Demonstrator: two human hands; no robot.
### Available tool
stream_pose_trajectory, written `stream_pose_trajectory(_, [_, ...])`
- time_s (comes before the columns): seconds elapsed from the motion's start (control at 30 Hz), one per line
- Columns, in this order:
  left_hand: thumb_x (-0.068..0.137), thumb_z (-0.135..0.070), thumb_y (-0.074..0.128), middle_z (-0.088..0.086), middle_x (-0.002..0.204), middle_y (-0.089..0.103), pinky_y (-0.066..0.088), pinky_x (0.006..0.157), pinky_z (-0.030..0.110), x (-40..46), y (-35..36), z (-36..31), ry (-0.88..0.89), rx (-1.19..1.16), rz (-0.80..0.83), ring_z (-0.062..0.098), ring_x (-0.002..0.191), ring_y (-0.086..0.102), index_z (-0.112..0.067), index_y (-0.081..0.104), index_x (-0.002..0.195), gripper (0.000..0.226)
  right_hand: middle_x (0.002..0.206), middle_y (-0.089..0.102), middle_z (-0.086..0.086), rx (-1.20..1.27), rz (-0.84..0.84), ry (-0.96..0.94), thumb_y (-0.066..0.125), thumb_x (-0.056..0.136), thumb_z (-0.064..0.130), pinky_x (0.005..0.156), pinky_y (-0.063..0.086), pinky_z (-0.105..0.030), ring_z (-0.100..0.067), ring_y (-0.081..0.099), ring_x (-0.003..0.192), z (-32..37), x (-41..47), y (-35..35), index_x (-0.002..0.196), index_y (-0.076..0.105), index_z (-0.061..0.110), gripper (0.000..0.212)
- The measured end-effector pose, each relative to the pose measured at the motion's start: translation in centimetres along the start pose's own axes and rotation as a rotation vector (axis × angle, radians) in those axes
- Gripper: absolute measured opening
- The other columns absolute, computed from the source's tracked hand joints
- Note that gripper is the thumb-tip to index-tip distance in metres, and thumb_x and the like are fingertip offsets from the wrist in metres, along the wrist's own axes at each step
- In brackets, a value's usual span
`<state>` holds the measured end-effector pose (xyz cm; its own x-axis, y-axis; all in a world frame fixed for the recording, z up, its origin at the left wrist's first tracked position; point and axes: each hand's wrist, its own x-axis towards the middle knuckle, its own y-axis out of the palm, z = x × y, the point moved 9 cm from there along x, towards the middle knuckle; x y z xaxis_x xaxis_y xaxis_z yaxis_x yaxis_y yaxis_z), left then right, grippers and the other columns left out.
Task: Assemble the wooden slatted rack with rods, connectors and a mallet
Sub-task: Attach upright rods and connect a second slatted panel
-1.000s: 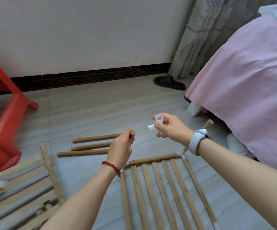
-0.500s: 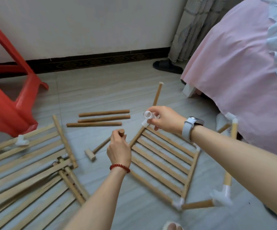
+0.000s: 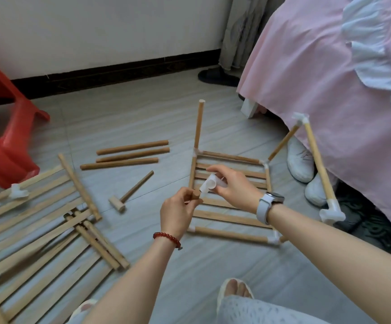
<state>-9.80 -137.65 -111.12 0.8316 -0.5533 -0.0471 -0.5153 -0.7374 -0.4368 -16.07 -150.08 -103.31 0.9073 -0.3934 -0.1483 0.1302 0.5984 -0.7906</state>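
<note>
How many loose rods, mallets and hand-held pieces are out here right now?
Loose rods on the floor: 3
Mallet: 1
Rod in the left hand, its tip at: 1
Connector in the right hand: 1
Total: 6

No readable text, label, brand, number or sign appears anywhere.

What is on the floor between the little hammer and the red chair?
A slatted panel with a white connector lies between the mallet and the red stool, in the head view.
</note>
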Motion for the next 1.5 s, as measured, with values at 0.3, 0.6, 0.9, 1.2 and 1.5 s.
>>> stream_pose_trajectory(0.3, [0.089,-0.028,0.064,-0.001,0.117,0.064,0.049,0.094,0.029,4.1,-1.2,-1.5,0.017,0.492,0.66,0.012,0.105,0.06,-0.016,0.058,0.122,0.036,0.117,0.059,0.002,-0.218,0.026,-0.134,0.054,0.093,0.017,0.087,0.046,-0.036,-0.019,0.055,0.103,2.4,1.4,-0.4,0.119,0.058,0.025,0.028])
stream_pose_trajectory(0.6, [0.092,-0.015,0.06,-0.001,0.105,0.066,0.054,0.073,0.02,3.5,-3.0,-5.3,0.04,0.095,0.536,0.009,0.087,0.064,-0.011,0.061,0.118,0.027,0.114,0.053,-0.005,0.362,0.026,0.048,0.053,0.088,-0.006,0.069,0.053,-0.017,-0.012,0.056,0.085,1.7,1.4,0.9,0.124,0.06,0.006,0.039])
stream_pose_trajectory(0.9, [0.092,-0.01,0.058,0.004,0.102,0.064,0.058,0.07,0.025,3.1,-2.5,-6.7,0.044,-0.021,0.419,0.015,0.083,0.069,-0.015,0.06,0.108,0.017,0.117,0.06,-0.011,0.641,-0.009,0.168,0.062,0.086,0.002,0.078,0.056,-0.026,-0.021,0.061,0.106,0.1,0.7,0.8,0.119,0.056,0.012,0.034])
stream_pose_trajectory(1.2, [0.09,-0.013,0.059,-0.006,0.081,0.064,0.055,0.064,0.027,3.5,-4.2,-6.8,0.193,0.248,0.178,0.009,0.072,0.064,-0.021,0.058,0.085,0.01,0.142,0.042,-0.008,0.737,0.059,0.152,0.06,0.092,0.02,0.104,0.043,-0.038,-0.021,0.043,0.131,1.3,0.3,1.6,0.141,0.04,0.014,0.054])
stream_pose_trajectory(1.5, [0.09,-0.014,0.06,-0.007,0.081,0.063,0.055,0.068,0.024,3.4,-4.6,-7.9,0.213,0.158,0.202,0.011,0.073,0.065,-0.018,0.064,0.086,0.006,0.11,0.06,-0.004,0.29,-0.063,0.033,0.061,0.09,0.027,0.09,0.049,-0.034,-0.015,0.058,0.096,1.3,-0.3,1.1,0.123,0.06,0.013,0.036])
